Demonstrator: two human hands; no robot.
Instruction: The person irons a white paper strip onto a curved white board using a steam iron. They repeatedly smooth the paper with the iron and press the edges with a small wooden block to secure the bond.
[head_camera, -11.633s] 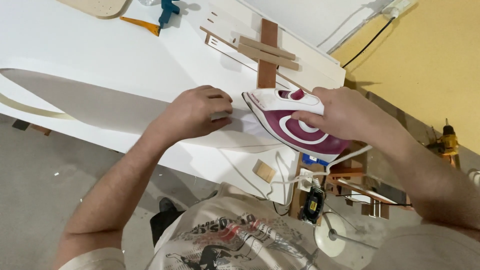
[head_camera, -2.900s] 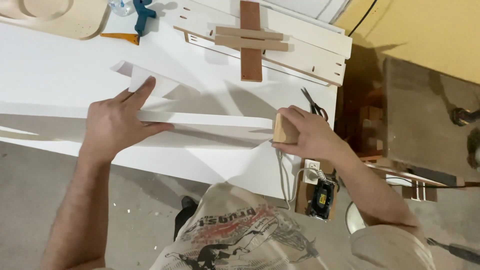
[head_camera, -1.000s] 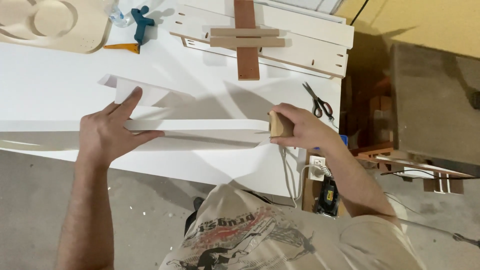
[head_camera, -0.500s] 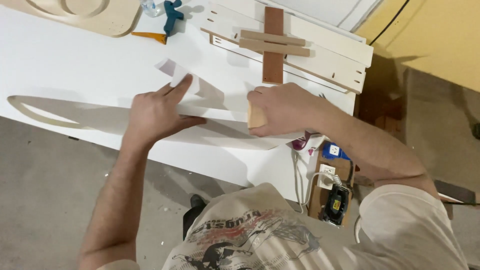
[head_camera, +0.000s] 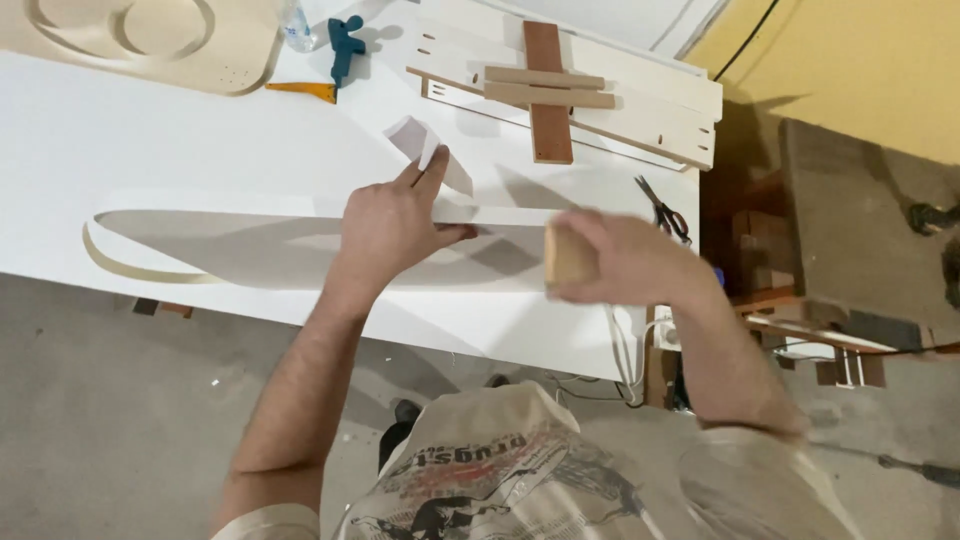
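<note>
A long white curved panel (head_camera: 250, 215) stands on edge across the white worktable (head_camera: 150, 140). My left hand (head_camera: 392, 222) presses on its top edge near the middle, fingers spread over a small white offcut (head_camera: 425, 150). My right hand (head_camera: 620, 258), blurred by motion, grips a small tan wooden block (head_camera: 568, 255) held against the panel's edge to the right of my left hand.
Scissors (head_camera: 662, 208) lie at the table's right end. Behind them is a white slotted board with wooden strips and a brown crosspiece (head_camera: 548, 90). A blue clamp (head_camera: 346, 42), an orange tool (head_camera: 302, 91) and a routed tan board (head_camera: 140, 35) sit at the far left.
My right hand with the wooden block has slid back right along the panel's edge after rubbing leftward. Much earlier it held a purple iron, gone from view now.
</note>
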